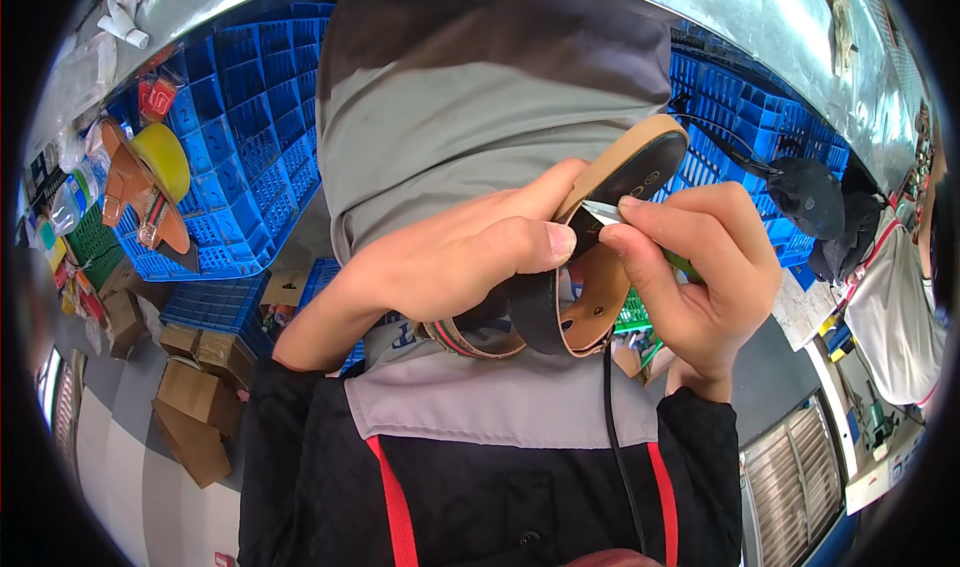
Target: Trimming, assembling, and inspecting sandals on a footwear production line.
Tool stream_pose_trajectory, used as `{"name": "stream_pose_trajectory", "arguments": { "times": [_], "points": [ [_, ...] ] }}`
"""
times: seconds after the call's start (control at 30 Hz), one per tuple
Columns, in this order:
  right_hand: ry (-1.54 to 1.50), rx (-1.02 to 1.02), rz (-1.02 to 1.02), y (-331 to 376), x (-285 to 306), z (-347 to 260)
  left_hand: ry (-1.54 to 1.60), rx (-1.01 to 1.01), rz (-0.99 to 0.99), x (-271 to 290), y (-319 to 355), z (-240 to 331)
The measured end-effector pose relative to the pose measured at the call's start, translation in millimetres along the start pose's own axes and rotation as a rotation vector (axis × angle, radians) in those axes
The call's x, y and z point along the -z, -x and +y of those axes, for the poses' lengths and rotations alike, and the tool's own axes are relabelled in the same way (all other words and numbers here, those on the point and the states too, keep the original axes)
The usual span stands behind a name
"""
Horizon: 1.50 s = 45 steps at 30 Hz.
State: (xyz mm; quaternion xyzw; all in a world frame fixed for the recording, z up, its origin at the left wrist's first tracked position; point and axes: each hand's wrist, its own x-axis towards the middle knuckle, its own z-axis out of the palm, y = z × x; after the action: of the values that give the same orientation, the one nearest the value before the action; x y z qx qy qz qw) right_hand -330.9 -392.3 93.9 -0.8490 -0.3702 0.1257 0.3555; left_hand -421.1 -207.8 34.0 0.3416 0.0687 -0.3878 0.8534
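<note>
"Where's the sandal [603,299]?"

"Over the grey apron [470,107], its sole [614,160] slanting from upper right toward lower left."

"Which hand is nearer?"

"The left hand [450,257], gripping the sandal; the right hand [715,272] pinches a pale blade-like piece [603,211] at the insole [640,175]."

The left hand [450,252] slants up from its bare wrist [312,329], back of the hand turned upward, thumb laid nearly straight toward the right. Above its wrist, the right hand [715,277] points leftward, thumb and bent index finger pinched close together near the left thumb.
</note>
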Motion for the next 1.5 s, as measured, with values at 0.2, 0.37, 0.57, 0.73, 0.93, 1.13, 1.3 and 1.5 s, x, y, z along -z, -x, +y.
{"name": "stream_pose_trajectory", "arguments": {
  "times": [0.2, 0.37, 0.57, 0.73, 0.93, 1.13, 1.3, 1.5],
  "points": [
    [-0.019, -0.06, -0.033, -1, 2, -1, -0.037, -0.003, 0.028, -1, 0, -5],
    [-0.031, -0.075, -0.039, -2, 1, -2, -0.117, -0.105, 0.084, -2, 0, -11],
    [-0.054, -0.119, -0.063, 3, 3, 1, -0.18, -0.103, 0.093, -4, -1, -10],
    [-0.071, -0.147, -0.047, 5, 2, 0, -0.143, -0.095, 0.071, -2, 0, -13],
    [-0.078, -0.169, -0.028, 8, 2, 1, -0.067, -0.118, 0.071, -6, 0, -11],
    [-0.073, -0.11, -0.046, 6, 0, 0, -0.073, -0.128, 0.087, -2, 1, -15],
    [-0.051, -0.079, -0.025, 8, 1, 1, -0.049, 0.019, 0.033, -3, 0, -6],
    [-0.047, -0.106, -0.05, 7, 1, -2, -0.105, -0.18, 0.101, -5, -1, -17]
  ]
}}
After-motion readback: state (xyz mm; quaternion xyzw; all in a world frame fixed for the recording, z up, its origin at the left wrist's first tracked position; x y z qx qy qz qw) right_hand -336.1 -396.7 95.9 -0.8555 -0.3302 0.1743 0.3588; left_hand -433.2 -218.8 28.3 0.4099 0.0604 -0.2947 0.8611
